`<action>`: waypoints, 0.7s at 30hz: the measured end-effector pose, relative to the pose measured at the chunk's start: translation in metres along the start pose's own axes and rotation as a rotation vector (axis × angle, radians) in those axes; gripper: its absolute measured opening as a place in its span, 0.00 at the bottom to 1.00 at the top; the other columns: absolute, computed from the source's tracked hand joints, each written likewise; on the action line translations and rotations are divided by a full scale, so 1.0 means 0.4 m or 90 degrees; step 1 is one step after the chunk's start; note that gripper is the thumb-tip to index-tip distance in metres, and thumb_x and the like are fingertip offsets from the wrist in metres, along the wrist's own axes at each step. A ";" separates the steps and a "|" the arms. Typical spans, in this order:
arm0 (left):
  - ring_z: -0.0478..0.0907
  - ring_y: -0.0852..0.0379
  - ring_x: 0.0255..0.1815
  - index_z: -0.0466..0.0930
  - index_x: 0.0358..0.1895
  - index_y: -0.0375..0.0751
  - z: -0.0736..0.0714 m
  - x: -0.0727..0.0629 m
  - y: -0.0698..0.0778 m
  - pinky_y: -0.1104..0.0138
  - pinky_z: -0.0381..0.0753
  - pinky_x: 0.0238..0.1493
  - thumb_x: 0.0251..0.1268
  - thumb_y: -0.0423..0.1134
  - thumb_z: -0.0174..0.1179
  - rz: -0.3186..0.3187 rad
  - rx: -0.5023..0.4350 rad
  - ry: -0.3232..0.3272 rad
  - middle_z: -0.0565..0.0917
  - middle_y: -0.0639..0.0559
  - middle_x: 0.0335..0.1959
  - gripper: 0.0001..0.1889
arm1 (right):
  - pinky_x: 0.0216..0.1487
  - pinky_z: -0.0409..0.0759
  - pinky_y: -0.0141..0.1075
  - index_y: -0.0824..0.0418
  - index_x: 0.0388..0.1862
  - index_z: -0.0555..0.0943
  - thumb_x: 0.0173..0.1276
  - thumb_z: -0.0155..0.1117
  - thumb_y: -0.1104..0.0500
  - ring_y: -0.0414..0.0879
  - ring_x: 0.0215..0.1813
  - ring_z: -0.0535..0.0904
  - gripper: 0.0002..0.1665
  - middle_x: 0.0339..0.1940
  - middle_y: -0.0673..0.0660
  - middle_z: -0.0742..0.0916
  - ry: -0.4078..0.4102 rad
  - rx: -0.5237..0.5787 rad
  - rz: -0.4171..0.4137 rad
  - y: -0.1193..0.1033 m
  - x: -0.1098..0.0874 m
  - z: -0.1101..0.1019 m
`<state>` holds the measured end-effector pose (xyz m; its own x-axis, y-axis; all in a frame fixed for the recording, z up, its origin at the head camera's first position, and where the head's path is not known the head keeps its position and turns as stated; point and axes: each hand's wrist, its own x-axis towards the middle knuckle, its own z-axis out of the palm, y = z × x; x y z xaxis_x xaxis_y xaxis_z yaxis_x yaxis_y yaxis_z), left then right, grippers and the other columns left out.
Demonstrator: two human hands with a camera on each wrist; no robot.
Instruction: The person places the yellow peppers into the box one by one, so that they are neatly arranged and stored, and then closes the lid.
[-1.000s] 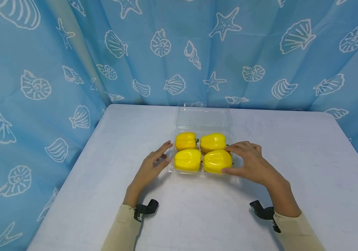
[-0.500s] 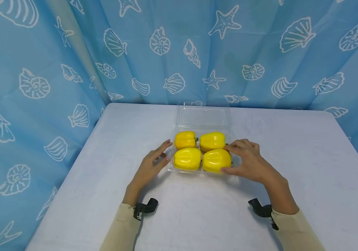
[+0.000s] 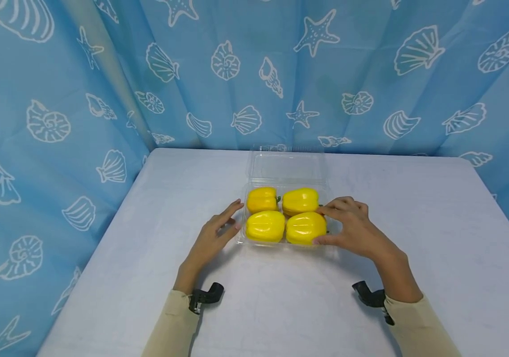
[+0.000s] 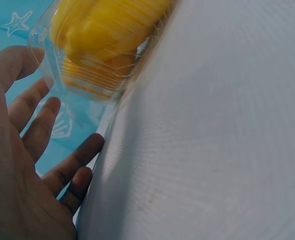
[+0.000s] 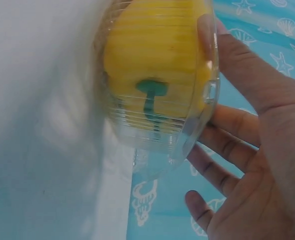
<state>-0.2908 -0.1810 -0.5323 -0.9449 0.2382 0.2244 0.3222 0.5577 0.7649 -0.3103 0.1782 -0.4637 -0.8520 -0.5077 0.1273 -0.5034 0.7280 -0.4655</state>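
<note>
Several yellow bell peppers sit in two rows in a clear plastic clamshell box (image 3: 287, 168), whose lid is laid back open. The front row has a left pepper (image 3: 265, 226) and a right pepper (image 3: 306, 228); behind them are a back left pepper (image 3: 261, 200) and a back right pepper (image 3: 301, 201). My left hand (image 3: 211, 235) rests at the box's left rim, fingers extended and loosely spread. At the right rim is my right hand (image 3: 354, 230), its thumb (image 5: 247, 70) reaching over the rim by the front right pepper. Its other fingers lie along the box's outer wall.
A white-covered table (image 3: 258, 307) lies under the box. Blue curtains (image 3: 245, 74) printed with white shells and starfish hang behind it and on the left. Black camera mounts are strapped to both wrists.
Almost nothing differs: the view shifts slightly, and both hands keep their places at the sides of the box. The peppers stay put in the box.
</note>
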 end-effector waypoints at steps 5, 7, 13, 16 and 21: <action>0.76 0.55 0.56 0.64 0.75 0.67 0.002 -0.004 -0.012 0.51 0.72 0.62 0.76 0.51 0.54 -0.004 0.004 0.000 0.62 0.66 0.77 0.27 | 0.63 0.50 0.63 0.60 0.64 0.80 0.55 0.79 0.42 0.60 0.66 0.64 0.41 0.58 0.60 0.80 -0.031 0.010 0.013 -0.004 0.004 0.000; 0.76 0.55 0.56 0.64 0.75 0.68 0.003 -0.006 -0.014 0.51 0.72 0.62 0.76 0.50 0.54 -0.005 0.004 0.000 0.61 0.66 0.77 0.27 | 0.63 0.50 0.63 0.60 0.65 0.79 0.56 0.78 0.42 0.60 0.67 0.63 0.41 0.60 0.60 0.79 -0.043 0.012 0.014 -0.005 0.002 -0.003; 0.76 0.55 0.56 0.65 0.75 0.65 0.004 -0.006 -0.017 0.51 0.72 0.61 0.76 0.52 0.53 0.004 -0.001 0.002 0.62 0.66 0.77 0.27 | 0.63 0.50 0.64 0.60 0.68 0.77 0.59 0.75 0.40 0.61 0.70 0.60 0.43 0.63 0.61 0.77 -0.062 0.035 0.016 0.006 -0.009 -0.012; 0.76 0.55 0.56 0.65 0.76 0.65 0.004 -0.005 -0.016 0.51 0.72 0.61 0.76 0.51 0.53 0.004 -0.001 0.001 0.62 0.66 0.76 0.27 | 0.64 0.49 0.64 0.60 0.69 0.76 0.61 0.74 0.40 0.62 0.71 0.59 0.43 0.65 0.61 0.77 -0.061 0.040 0.019 0.011 -0.011 -0.016; 0.75 0.55 0.56 0.65 0.75 0.66 0.003 -0.001 -0.013 0.51 0.72 0.61 0.76 0.49 0.55 0.005 -0.001 0.002 0.62 0.66 0.76 0.27 | 0.66 0.49 0.66 0.60 0.70 0.75 0.63 0.73 0.40 0.63 0.71 0.59 0.42 0.67 0.63 0.75 -0.036 0.055 0.035 0.014 -0.009 -0.023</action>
<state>-0.2919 -0.1831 -0.5370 -0.9423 0.2409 0.2324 0.3300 0.5539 0.7644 -0.3114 0.1881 -0.4586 -0.8672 -0.4953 0.0506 -0.4399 0.7146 -0.5439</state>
